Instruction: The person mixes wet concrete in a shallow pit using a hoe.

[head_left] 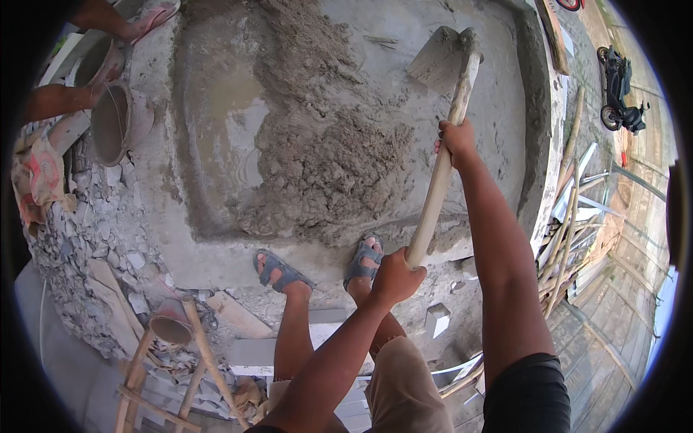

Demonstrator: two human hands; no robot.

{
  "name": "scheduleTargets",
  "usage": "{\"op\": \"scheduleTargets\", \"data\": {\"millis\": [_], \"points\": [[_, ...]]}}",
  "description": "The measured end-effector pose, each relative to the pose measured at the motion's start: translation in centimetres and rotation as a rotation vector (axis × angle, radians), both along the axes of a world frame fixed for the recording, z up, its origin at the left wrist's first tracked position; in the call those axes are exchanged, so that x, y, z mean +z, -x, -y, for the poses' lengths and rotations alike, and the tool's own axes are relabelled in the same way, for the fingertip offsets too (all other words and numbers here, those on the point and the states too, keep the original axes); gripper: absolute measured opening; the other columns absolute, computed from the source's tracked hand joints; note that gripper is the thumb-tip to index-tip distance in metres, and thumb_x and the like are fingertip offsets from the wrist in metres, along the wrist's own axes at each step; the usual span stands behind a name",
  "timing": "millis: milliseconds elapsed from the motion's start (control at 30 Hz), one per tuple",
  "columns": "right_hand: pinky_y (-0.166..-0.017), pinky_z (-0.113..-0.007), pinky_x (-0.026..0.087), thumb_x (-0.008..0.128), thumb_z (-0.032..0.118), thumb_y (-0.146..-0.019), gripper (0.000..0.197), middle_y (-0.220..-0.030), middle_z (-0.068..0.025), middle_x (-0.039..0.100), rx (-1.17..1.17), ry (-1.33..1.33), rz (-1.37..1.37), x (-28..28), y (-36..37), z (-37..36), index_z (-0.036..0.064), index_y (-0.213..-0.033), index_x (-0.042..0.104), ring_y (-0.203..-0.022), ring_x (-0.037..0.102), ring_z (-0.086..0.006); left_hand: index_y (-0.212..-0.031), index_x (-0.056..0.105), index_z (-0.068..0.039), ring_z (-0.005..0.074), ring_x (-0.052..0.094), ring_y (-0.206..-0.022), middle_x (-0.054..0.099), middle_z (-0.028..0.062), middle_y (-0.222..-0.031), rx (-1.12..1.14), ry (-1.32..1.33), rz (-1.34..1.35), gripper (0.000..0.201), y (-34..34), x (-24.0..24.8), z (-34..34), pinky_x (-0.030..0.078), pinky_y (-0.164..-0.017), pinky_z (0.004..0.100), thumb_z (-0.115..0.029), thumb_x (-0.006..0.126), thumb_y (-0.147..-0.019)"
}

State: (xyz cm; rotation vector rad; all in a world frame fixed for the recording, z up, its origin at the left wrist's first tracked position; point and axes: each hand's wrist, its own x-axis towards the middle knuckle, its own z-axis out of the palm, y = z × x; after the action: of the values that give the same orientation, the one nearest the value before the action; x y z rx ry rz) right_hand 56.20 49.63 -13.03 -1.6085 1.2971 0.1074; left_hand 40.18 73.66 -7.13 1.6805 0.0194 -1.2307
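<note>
This was an outdoor constr. site: wet cement-like mix point(339, 166) lay in a low-walled basin point(160, 187), w/ broken rubble point(83, 249) & a bucket point(142, 115) alongside. Poles point(568, 234) lay piled on the R side, w/ a motorbike point(617, 88) parked beyond.

Soft, even daylight fills a round fisheye view with black corners.
Pale glare lies on the watery slurry point(244, 137); the black sleeve point(527, 397) sinks toward shadow. Weathered boards point(610, 343) bow along the right rim, where detail softens; the hoe blade point(437, 61) reads fairly sharp.
</note>
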Motion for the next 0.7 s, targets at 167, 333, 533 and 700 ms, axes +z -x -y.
{"op": "scheduleTargets", "data": {"millis": [167,333,533,700], "points": [[-0.044,-0.04,0.056,0.056,-0.002,-0.082,0.02,-0.075,-0.0138,0.052,-0.006,0.035,-0.232,-3.5,-5.2,2.1,-0.0078,-0.099,0.048,-0.054,0.058,-0.0238,-0.099,0.063,0.006,0.0366,0.068,-0.078,0.067,0.0243,-0.078,-0.029,-0.02,-0.14,0.039,-7.0,-0.2,2.9,0.051,-0.069,0.0411,-0.023,0.067,-0.074],[-0.046,-0.042,0.053,0.056,-0.007,-0.074,0.015,-0.069,-0.0155,0.054,-0.018,-0.039,-0.427,-4.3,-0.7,0.6,-0.0091,-0.089,0.051,-0.052,0.057,-0.0265,-0.107,0.059,0.006,0.0371,0.068,-0.081,0.067,0.0259,-0.081,-0.085,-0.115,-0.121,0.045,-3.0,5.3,-2.0,0.052,-0.072,0.041,-0.025,0.066,-0.074],[-0.041,-0.042,0.051,0.052,-0.002,-0.076,0.033,-0.075,-0.0199,0.06,-0.067,-0.143,-0.39,-3.0,6.6,-13.3,-0.0197,-0.104,0.051,-0.05,0.061,-0.0298,-0.115,0.059,0.004,0.0376,0.068,-0.087,0.067,0.0254,-0.087,-0.237,-0.324,-0.266,0.052,-1.6,11.3,-15.0,0.053,-0.078,0.0436,-0.028,0.069,-0.075],[-0.041,-0.039,0.049,0.06,0.001,-0.077,0.045,-0.083,-0.0212,0.056,-0.2,-0.18,-0.316,-2.5,11.8,-25.9,-0.0079,-0.114,0.036,-0.051,0.059,-0.0271,-0.107,0.06,0.003,0.0428,0.067,-0.082,0.067,0.0263,-0.083,-0.324,-0.469,-0.167,0.047,-1.1,14.0,-26.4,0.053,-0.074,0.048,-0.028,0.072,-0.073]]}}
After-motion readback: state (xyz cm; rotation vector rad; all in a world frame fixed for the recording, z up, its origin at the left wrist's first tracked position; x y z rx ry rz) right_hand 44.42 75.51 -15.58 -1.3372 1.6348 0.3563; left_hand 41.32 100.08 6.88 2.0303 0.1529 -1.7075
